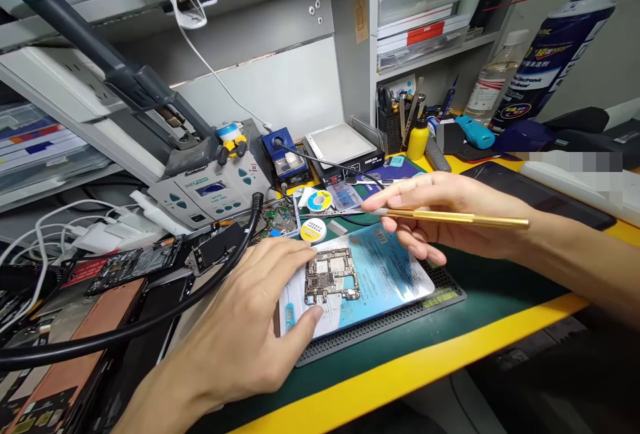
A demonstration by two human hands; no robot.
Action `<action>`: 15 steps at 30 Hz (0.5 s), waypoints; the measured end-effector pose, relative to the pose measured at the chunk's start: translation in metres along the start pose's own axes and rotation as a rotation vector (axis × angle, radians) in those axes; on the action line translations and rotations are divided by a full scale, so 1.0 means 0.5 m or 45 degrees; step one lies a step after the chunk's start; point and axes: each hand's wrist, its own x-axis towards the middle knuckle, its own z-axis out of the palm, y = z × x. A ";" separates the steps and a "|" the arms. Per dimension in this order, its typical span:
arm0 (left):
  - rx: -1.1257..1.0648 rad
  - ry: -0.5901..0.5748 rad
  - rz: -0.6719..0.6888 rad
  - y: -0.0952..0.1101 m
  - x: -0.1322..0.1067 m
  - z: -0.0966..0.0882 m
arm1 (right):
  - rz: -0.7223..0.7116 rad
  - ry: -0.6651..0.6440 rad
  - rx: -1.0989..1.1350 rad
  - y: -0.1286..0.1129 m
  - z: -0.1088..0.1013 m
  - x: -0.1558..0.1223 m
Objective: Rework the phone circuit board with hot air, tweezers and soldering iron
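A bare phone logic board (332, 275) with metal shields and chips lies on a blue-and-white printed card (390, 267). My left hand (245, 314) grips the card's left edge, thumb below and fingers above, close to the board. My right hand (430, 214) hovers over the card's far end, apart from it. It holds slim gold-handled tweezers (450, 219) between thumb and fingers, their thin metal tips (345, 212) pointing left over a small roll of solder wick (319, 201).
A black perforated mat (390, 321) lies on a green bench mat (500, 281) with a yellow front edge (415, 367). A black hot-air hose (120, 331) curves past my left hand from a rework station (207, 194). Circuit boards (135, 264), cables, bottles and a spray can (555, 54) surround the work.
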 end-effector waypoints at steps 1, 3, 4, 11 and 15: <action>0.000 -0.012 0.003 -0.005 -0.003 0.001 | 0.037 -0.006 0.040 -0.001 -0.002 0.005; -0.005 -0.025 0.015 -0.014 -0.005 0.002 | 0.088 -0.035 0.091 0.000 -0.007 0.012; -0.010 -0.025 0.018 -0.017 -0.005 0.002 | 0.107 -0.055 0.106 0.002 -0.009 0.014; -0.091 0.072 0.037 -0.033 0.002 0.018 | 0.180 -0.098 0.163 0.013 -0.015 0.011; -0.124 0.172 0.044 -0.028 -0.002 0.038 | 0.099 -0.021 0.172 0.009 -0.004 0.012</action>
